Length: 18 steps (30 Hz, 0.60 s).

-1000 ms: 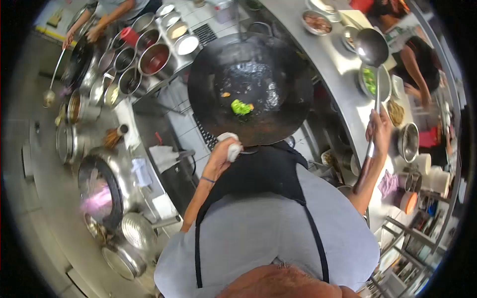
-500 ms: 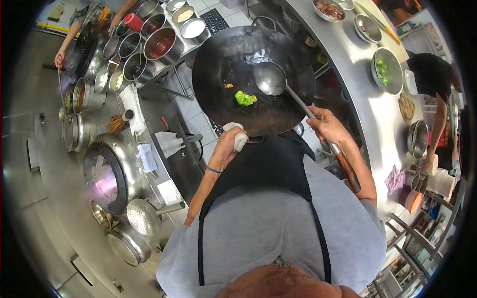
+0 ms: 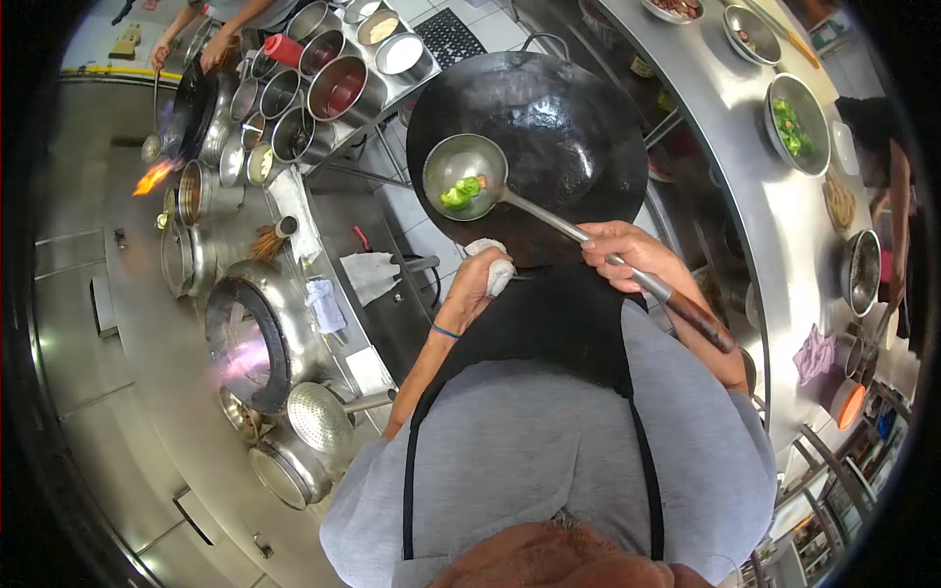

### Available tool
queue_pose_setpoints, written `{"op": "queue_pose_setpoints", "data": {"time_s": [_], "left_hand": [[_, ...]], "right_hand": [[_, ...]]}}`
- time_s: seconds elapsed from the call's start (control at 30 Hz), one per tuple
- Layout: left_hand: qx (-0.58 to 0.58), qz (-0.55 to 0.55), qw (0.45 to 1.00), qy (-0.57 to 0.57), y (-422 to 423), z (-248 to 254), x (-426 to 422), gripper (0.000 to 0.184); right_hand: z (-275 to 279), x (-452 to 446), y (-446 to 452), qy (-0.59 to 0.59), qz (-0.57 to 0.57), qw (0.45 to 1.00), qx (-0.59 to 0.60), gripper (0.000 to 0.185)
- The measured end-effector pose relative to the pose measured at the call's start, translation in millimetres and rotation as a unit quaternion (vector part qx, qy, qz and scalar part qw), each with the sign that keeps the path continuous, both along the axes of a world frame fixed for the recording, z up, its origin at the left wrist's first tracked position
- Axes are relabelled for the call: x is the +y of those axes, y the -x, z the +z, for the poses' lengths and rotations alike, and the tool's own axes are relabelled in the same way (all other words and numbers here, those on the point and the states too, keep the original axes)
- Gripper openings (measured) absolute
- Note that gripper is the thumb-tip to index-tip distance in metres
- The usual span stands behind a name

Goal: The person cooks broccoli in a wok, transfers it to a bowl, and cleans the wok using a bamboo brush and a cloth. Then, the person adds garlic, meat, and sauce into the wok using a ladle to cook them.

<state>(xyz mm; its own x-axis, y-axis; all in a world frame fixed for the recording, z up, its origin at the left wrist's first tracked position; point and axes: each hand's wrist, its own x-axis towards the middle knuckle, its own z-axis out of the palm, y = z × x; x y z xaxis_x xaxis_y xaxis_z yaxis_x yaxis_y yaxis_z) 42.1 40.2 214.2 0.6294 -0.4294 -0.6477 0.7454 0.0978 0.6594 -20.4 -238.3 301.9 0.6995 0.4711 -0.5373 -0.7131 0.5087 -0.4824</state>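
Note:
A large black wok (image 3: 578, 108) is held in front of my apron. My left hand (image 3: 470, 284) is closed around its near handle, with a folded white cloth (image 3: 501, 275) between. In my right hand (image 3: 642, 257) is a metal ladle (image 3: 549, 218) with a wooden grip, fingers wrapped round its shaft. The ladle's bowl is over the left side of the wok, and in it lie green vegetable pieces (image 3: 459, 194) with a bit of orange. Only a wet sheen shows on the rest of the wok's surface.
A lit burner (image 3: 245, 343) glows on the left, beside a perforated strainer (image 3: 321, 417). Seasoning pots (image 3: 345, 88) stand upper left, near another person's hands and a flame. The steel counter (image 3: 745, 235) on the right carries a bowl of green vegetables (image 3: 796, 125).
The ladle has swung left across the wok, and the green pieces that lay on the wok now sit in its bowl. My left hand keeps its hold on the handle.

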Motion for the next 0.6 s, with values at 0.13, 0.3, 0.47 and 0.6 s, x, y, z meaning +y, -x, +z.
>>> {"op": "queue_pose_setpoints", "data": {"time_s": [0.13, 0.3, 0.47, 0.6], "left_hand": [[0.008, 0.007, 1.000, 0.011, 0, -7, 1, 0.006], [0.007, 0.007, 1.000, -0.013, -1, 1, 2, 0.008], [0.018, 0.026, 0.999, -0.017, 0, 8, -2, 0.007], [0.027, 0.027, 0.999, -0.008, 0, 6, -5, 0.007]], "right_hand": [[-10, -8, -3, 0.031, -0.033, 0.999, -0.030, 0.023], [-17, -21, -16, 0.290, -0.058, 0.951, -0.088, 0.034], [-12, -25, -29, 0.373, -0.030, 0.923, -0.090, 0.034], [-17, -14, -33, 0.356, -0.018, 0.928, -0.110, 0.030]]}}
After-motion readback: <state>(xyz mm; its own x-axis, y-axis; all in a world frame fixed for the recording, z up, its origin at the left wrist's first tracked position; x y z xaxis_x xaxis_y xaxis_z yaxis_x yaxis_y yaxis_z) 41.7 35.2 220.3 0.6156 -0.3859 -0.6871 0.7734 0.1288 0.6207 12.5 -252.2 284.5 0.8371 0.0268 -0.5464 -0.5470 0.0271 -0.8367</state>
